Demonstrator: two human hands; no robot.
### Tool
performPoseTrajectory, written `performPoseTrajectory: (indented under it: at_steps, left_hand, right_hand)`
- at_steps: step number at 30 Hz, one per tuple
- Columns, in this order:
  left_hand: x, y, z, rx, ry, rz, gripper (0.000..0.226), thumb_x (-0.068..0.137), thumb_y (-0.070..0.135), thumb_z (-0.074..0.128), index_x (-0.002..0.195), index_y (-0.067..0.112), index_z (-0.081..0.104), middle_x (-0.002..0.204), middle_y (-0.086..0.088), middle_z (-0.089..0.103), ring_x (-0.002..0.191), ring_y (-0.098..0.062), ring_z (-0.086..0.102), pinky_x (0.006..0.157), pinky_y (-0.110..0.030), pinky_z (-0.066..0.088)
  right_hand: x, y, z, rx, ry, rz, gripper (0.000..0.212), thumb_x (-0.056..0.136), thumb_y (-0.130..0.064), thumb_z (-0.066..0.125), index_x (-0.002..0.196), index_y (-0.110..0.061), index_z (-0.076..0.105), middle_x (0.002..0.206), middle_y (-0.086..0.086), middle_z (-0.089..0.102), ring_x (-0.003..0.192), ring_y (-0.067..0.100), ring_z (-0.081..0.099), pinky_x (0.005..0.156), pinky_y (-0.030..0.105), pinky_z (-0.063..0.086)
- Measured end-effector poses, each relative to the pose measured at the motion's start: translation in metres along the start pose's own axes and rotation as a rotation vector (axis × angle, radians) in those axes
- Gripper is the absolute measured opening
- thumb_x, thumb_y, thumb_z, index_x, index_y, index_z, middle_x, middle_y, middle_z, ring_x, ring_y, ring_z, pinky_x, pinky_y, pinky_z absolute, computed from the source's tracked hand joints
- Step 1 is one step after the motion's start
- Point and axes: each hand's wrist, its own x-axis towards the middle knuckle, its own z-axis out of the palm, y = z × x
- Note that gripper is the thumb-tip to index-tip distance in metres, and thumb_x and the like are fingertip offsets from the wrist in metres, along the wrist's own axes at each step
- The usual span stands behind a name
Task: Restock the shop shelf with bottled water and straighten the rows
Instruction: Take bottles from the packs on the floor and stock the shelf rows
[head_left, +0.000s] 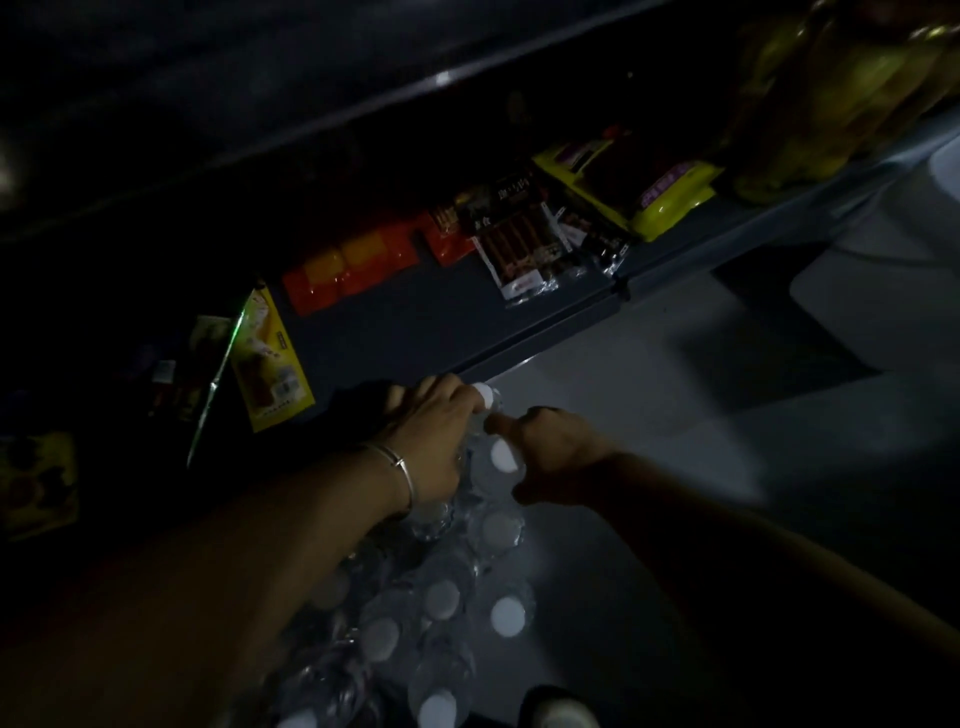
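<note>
At far left, on the dark bottom shelf (415, 322), a yellow snack packet (270, 358) leans askew; further right lie red-and-orange packets (343, 270) and a pack of dark snack sticks (524, 244). Below the shelf edge, the shrink-wrapped pack of water bottles (441, 597) stands on the pale floor (649, 395), its white caps showing. The left hand (431, 441), a bangle (400, 467) at its wrist, has its fingers curled down over the pack's far end, seemingly gripping the wrap beside a capped bottle (485, 397). Just to the right, the right hand (550, 457) pinches the film, fingers bent tight. The step looks like tearing the wrap open. To do it well, pull the film apart between the two grips, away from the caps, keeping the pack steady so the bottles do not topple.
</note>
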Motion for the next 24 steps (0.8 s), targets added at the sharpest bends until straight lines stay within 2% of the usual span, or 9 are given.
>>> performPoseTrajectory:
  at_steps: [5,9,11,14,16,18,20,22,24]
  left_hand:
    - [-0.036,0.027,-0.078,0.037,-0.092,0.003,0.051,0.082,0.024,0.058,0.127,0.024,0.035,0.128,0.001,0.034,0.125,-0.020,0.032,0.099,-0.034,0.025]
    - [-0.085,0.058,-0.177,0.069,-0.103,0.008,0.053,0.082,0.029,0.059,0.129,0.019,0.035,0.130,-0.002,0.036,0.126,-0.021,0.034,0.104,-0.037,0.027]
    - [-0.120,0.074,-0.233,0.071,-0.083,0.023,0.054,0.080,0.034,0.057,0.128,0.017,0.039,0.132,-0.003,0.040,0.127,-0.021,0.037,0.106,-0.034,0.030]
    - [-0.175,0.096,-0.321,-0.007,-0.082,0.082,0.076,0.065,0.037,0.049,0.138,0.020,0.037,0.139,-0.004,0.042,0.129,-0.021,0.041,0.109,-0.032,0.034]
    - [-0.216,0.111,-0.383,-0.057,-0.087,0.093,0.071,0.072,0.028,0.055,0.140,0.017,0.036,0.138,-0.009,0.046,0.123,-0.023,0.049,0.103,-0.034,0.041]
    - [-0.263,0.127,-0.448,-0.055,-0.032,0.124,0.061,0.083,0.021,0.060,0.139,0.009,0.036,0.137,-0.009,0.047,0.120,-0.020,0.050,0.098,-0.025,0.042]
    - [-0.309,0.141,-0.508,-0.040,0.023,0.145,0.053,0.085,0.015,0.062,0.132,0.010,0.039,0.132,-0.005,0.051,0.108,-0.011,0.052,0.079,-0.015,0.042]
    - [-0.357,0.152,-0.566,-0.077,0.097,0.194,0.048,0.083,0.015,0.065,0.126,0.017,0.043,0.125,-0.003,0.056,0.095,-0.007,0.053,0.065,-0.011,0.041]
    - [-0.403,0.159,-0.615,-0.139,0.180,0.238,0.039,0.082,0.013,0.068,0.115,0.020,0.048,0.114,-0.007,0.060,0.077,0.001,0.052,0.059,-0.005,0.038]
  right_hand:
    - [-0.066,-0.026,-0.085,0.075,0.035,-0.046,0.069,0.074,-0.028,0.074,0.134,-0.029,0.039,0.118,0.005,0.058,0.108,0.025,0.055,0.080,0.028,0.039]
    - [-0.142,-0.063,-0.183,0.122,0.089,-0.121,0.069,0.074,-0.024,0.076,0.133,-0.023,0.042,0.127,0.004,0.056,0.116,0.022,0.053,0.093,0.029,0.043]
    - [-0.184,-0.084,-0.237,0.139,0.154,-0.153,0.063,0.073,-0.024,0.077,0.128,-0.021,0.047,0.125,0.002,0.057,0.114,0.018,0.054,0.090,0.023,0.041]
    - [-0.251,-0.120,-0.327,0.165,0.299,-0.189,0.051,0.067,-0.022,0.081,0.112,-0.016,0.058,0.113,0.001,0.064,0.099,0.014,0.058,0.080,0.021,0.042]
    - [-0.298,-0.149,-0.391,0.156,0.383,-0.220,0.048,0.065,-0.022,0.083,0.108,-0.014,0.062,0.108,0.002,0.066,0.096,0.015,0.061,0.079,0.025,0.047]
    - [-0.347,-0.181,-0.453,0.142,0.460,-0.259,0.048,0.067,-0.021,0.083,0.109,-0.011,0.063,0.108,0.001,0.067,0.094,0.008,0.059,0.080,0.020,0.045]
    - [-0.396,-0.217,-0.512,0.151,0.522,-0.280,0.042,0.068,-0.018,0.083,0.105,-0.012,0.065,0.101,-0.005,0.067,0.089,0.004,0.060,0.079,0.018,0.048]
    - [-0.439,-0.249,-0.566,0.174,0.576,-0.296,0.028,0.069,-0.016,0.082,0.091,-0.016,0.065,0.082,-0.012,0.065,0.071,-0.001,0.060,0.065,0.013,0.047]
    - [-0.477,-0.282,-0.613,0.183,0.673,-0.305,0.024,0.068,-0.018,0.083,0.079,-0.007,0.065,0.072,-0.002,0.063,0.063,0.007,0.058,0.060,0.021,0.047]
